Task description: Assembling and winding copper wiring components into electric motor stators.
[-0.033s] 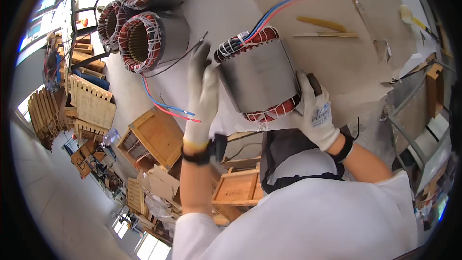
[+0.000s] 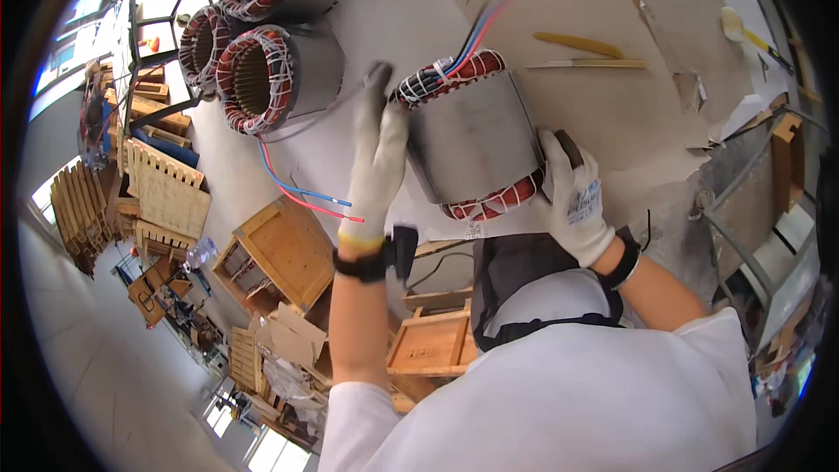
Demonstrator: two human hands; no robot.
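Observation:
A grey motor stator lies on the worktop in front of me, tilted, with red windings laced in white cord at both ends. Black, blue and red lead wires rise from its far end, their tips blurred. My left hand, in a white glove with dark fingertips, is against or very close to the stator's left side, its fingers stretched out and slightly blurred. On the right side, my gloved right hand grips the stator's lower edge, fingers resting along the metal shell. The far side of the stator is hidden.
Three more stators stand at the upper left, the nearest stator trailing blue and red wires. A yellow strip and a thin pale strip lie to the right. A brush is at the far right. Wooden crates stand lower left.
My left hand has moved right, up to the stator's side. The lead wires' tips have swung left. My right hand keeps its place on the stator.

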